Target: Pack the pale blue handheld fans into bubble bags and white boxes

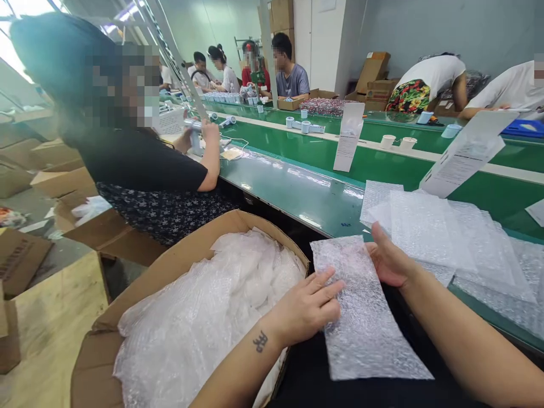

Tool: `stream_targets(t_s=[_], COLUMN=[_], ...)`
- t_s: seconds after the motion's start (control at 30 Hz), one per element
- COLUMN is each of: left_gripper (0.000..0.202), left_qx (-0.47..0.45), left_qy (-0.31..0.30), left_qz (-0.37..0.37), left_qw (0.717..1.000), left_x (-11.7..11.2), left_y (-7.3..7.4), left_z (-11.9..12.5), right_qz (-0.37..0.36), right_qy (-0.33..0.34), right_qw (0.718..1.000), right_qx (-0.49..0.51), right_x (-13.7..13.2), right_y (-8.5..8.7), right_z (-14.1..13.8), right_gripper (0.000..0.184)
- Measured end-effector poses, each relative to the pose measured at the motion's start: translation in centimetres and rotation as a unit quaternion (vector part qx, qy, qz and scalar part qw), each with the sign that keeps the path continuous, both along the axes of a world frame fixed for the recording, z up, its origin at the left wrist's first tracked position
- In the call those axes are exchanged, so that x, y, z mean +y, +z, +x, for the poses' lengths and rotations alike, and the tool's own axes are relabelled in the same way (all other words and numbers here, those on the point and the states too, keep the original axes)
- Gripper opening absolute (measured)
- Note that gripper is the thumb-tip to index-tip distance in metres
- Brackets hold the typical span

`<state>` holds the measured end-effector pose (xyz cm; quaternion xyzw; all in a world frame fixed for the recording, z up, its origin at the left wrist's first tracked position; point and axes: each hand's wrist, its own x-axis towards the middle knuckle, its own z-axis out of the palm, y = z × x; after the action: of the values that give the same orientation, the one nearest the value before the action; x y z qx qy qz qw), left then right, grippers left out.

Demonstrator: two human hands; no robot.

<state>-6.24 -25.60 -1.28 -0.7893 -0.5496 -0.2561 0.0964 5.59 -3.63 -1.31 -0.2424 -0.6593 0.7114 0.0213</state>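
Note:
A sheet of bubble wrap (361,323) lies across my lap. My left hand (308,306) rests on its left edge with curled fingers pinching the sheet. My right hand (389,262) grips the sheet's upper right edge, thumb up. A stack of more bubble wrap sheets (446,243) lies just beyond my right hand on the green table (297,187). To my left a cardboard box (187,255) stands full of bubble wrap (204,323).
A person in a black top (140,164) sits to my left, handling a small device at the table. Several other people work further along the green conveyor (374,164). White paper cards (348,136) stand on it. Cardboard boxes (25,255) crowd the floor at left.

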Motion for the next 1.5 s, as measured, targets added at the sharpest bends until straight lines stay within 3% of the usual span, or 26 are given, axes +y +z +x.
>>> stream_targets(t_s=[0.07,0.13,0.17,0.2,0.23,0.27,0.3,0.37,0.47,0.57,0.63,0.7,0.8,0.93,0.97,1.0,1.07,1.13,1.17,1.23,1.3,1.33,1.4,1.43,1.5], left_gripper=[0.016,0.018,0.019,0.021,0.022,0.023,0.024,0.024,0.032,0.036,0.028,0.025,0.036,0.041,0.035,0.027,0.010,0.014,0.019,0.026,0.027,0.026,0.024,0.025,0.027], left_qx=[0.002,-0.066,-0.145,-0.244,-0.343,-0.433,-0.474,-0.497,-0.509,-0.539,-0.566,-0.596,-0.635,-0.708,-0.700,-0.672,-0.550,-0.394,-0.325,-0.257,-0.312,-0.375,-0.520,-0.583,-0.681], left_qy=[-0.027,-0.059,-0.029,0.042,0.144,0.274,0.376,0.505,0.589,0.611,0.600,0.568,0.495,0.320,0.279,0.243,0.162,0.055,0.007,-0.021,0.081,0.166,0.303,0.330,0.314], left_qz=[-0.035,-0.085,-0.115,-0.141,-0.157,-0.156,-0.145,-0.131,-0.148,-0.152,-0.130,-0.093,-0.035,0.112,0.139,0.150,0.133,0.118,0.118,0.151,0.226,0.266,0.314,0.316,0.292], left_qw=[0.999,0.992,0.982,0.959,0.915,0.845,0.783,0.693,0.611,0.560,0.551,0.560,0.592,0.620,0.643,0.684,0.808,0.910,0.938,0.954,0.919,0.873,0.735,0.672,0.594], left_x=[0.4,0.4,0.5,0.5,0.7,1.0,1.4,2.3,3.3,3.4,3.0,2.2,0.8,-0.1,-0.2,-0.1,0.0,0.2,0.5,1.4,3.0,4.0,6.5,7.7,9.8], left_y=[-1.3,-3.5,-4.8,-6.2,-7.7,-9.3,-10.8,-13.5,-16.6,-18.0,-17.6,-16.2,-12.4,-6.6,-5.4,-4.3,-2.6,-1.6,-1.4,-1.1,-1.0,-0.8,-0.3,0.1,0.8], left_z=[0.1,-0.7,-1.5,-2.5,-3.9,-5.4,-7.1,-10.4,-13.4,-13.8,-13.4,-12.8,-11.6,-8.9,-8.0,-7.1,-5.1,-3.3,-2.6,-1.6,-1.3,-1.3,-1.6,-1.7,-1.5], right_qz=[0.006,0.078,0.125,0.172,0.217,0.262,0.305,0.385,0.446,0.417,0.376,0.339,0.304,0.249,0.217,0.178,0.093,0.030,0.008,-0.027,-0.043,-0.031,0.033,0.070,0.113], right_qy=[-0.019,-0.050,-0.061,-0.068,-0.074,-0.092,-0.117,-0.160,-0.100,0.018,0.071,0.106,0.097,0.040,0.035,0.031,0.014,-0.010,-0.017,-0.019,-0.022,-0.029,-0.056,-0.066,-0.072], right_qw=[1.000,0.995,0.990,0.982,0.973,0.961,0.945,0.907,0.879,0.899,0.921,0.934,0.947,0.966,0.974,0.981,0.993,0.996,0.996,0.993,0.990,0.992,0.996,0.995,0.991], right_qx=[-0.020,-0.028,-0.027,-0.023,-0.016,-0.006,0.008,0.055,0.138,0.132,0.075,0.021,-0.029,-0.054,-0.061,-0.068,-0.077,-0.079,-0.088,-0.117,-0.132,-0.121,-0.065,-0.039,-0.001], right_x=[0.1,0.2,0.2,0.2,0.2,0.1,0.0,-0.6,-1.8,-2.6,-2.6,-2.4,-2.1,-2.4,-2.4,-2.5,-2.4,-2.1,-1.8,-1.5,-1.5,-1.7,-2.3,-2.7,-3.5], right_y=[0.4,0.8,0.9,1.0,1.1,1.2,1.3,1.4,1.3,0.7,0.2,-0.5,-1.5,-2.4,-2.6,-2.6,-2.6,-2.6,-2.6,-2.6,-2.7,-2.6,-2.4,-2.1,-1.5], right_z=[-0.3,-0.6,-0.7,-0.7,-0.7,-0.6,-0.5,-0.3,-0.1,0.2,0.4,0.4,-0.3,-2.1,-2.5,-2.9,-3.5,-3.7,-3.7,-3.2,-2.4,-1.8,-0.8,-0.4,0.1], right_gripper=[0.062,0.049,0.046,0.044,0.041,0.038,0.034,0.025,0.016,0.025,0.028,0.024,0.018,0.018,0.020,0.022,0.030,0.043,0.049,0.062,0.070,0.070,0.059,0.056,0.084])
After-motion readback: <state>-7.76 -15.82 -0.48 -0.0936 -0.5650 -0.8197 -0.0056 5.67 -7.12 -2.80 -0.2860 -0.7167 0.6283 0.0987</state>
